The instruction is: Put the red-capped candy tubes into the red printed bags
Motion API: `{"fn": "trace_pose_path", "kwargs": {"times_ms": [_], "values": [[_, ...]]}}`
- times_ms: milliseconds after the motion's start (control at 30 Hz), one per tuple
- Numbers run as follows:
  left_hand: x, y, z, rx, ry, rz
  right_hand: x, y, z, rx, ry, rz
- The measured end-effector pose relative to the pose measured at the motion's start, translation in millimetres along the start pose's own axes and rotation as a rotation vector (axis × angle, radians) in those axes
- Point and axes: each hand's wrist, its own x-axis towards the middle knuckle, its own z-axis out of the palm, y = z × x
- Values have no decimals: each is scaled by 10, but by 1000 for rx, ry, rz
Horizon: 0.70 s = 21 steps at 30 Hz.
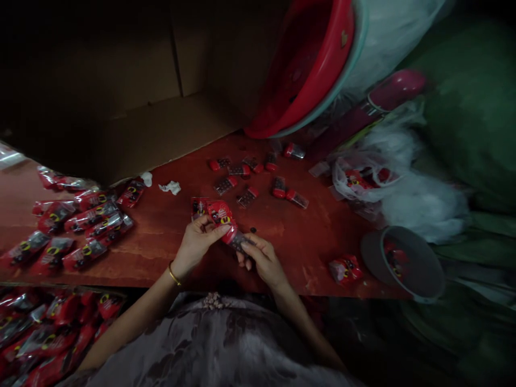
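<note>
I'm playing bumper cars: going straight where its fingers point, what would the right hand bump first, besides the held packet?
The right hand would probably bump the left hand, unless one sits higher; depth is unclear.

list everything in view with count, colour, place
table: 1, red, middle
held packet: 1, mostly red, centre
loose containers: about ten, red-capped, mid-table
packets: many, mostly red, left, on table and below
cardboard box: 1, brown, far left
basins: 2, red and pale blue, far side
bottle: 1, magenta, far right
plastic bags: several, whitish, right
bucket: 1, grey, right
side packet: 1, red, beside bucket
scraps: 2, white, near box
bracelet: 1, gold, left wrist
left hand: 1, bare, holding packet
right hand: 1, bare, holding packet
</note>
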Motion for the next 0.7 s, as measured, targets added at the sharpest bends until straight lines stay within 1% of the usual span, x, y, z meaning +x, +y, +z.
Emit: {"fn": "trace_pose_path", "kwargs": {"times_ms": [100,233,367,467,600,667,700], "values": [[-18,-37,47,-46,42,-6,10,-9,43,-14,33,-35],[-23,-100,76,-129,72,-60,24,8,101,-51,80,-63],[-1,-169,51,-172,53,-100,43,45,138,-88,67,-63],[19,-162,41,-158,64,-113,56,33,140,-143,81,-75],[35,-124,74,-191,64,-76,58,16,167,-181,27,-108],[29,-136,98,-177,52,-87,63,34,203,-206,40,-145],[21,-149,108,-159,28,-104,69,48,222,-188,58,-154]]}}
